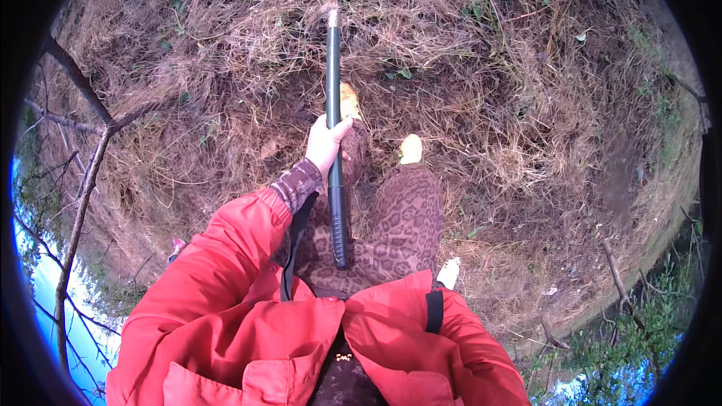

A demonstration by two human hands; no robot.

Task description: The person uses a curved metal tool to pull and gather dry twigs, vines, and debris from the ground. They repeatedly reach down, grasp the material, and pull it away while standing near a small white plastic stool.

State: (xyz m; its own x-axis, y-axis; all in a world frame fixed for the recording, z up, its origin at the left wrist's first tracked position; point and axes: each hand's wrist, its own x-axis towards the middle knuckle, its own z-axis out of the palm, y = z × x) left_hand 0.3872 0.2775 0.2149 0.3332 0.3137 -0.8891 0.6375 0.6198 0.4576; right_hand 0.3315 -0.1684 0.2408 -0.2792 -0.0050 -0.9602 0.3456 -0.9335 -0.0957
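Note:
My left hand [326,144] is closed around the dark green shaft of a long-handled tool [333,67]. The tool runs away from my lap, its black ribbed grip [338,225] lying over my thighs. At the far end, past a pale metal collar, the tool's head is blurred against the dry grass, so its kind is unclear. A whitish shape at the end of my right sleeve appears to be my right hand [449,273], perhaps gloved. It sits low beside my right thigh; its fingers and anything in them cannot be made out.
Matted dry grass [225,56] with a few green leaves covers the ground. My yellow-tipped shoes [410,148] stand on it. A bare forked branch [90,175] rises at the left. Broken stems [616,276] and green shrubs [632,344] are at lower right. A black strap [296,242] hangs by my left forearm.

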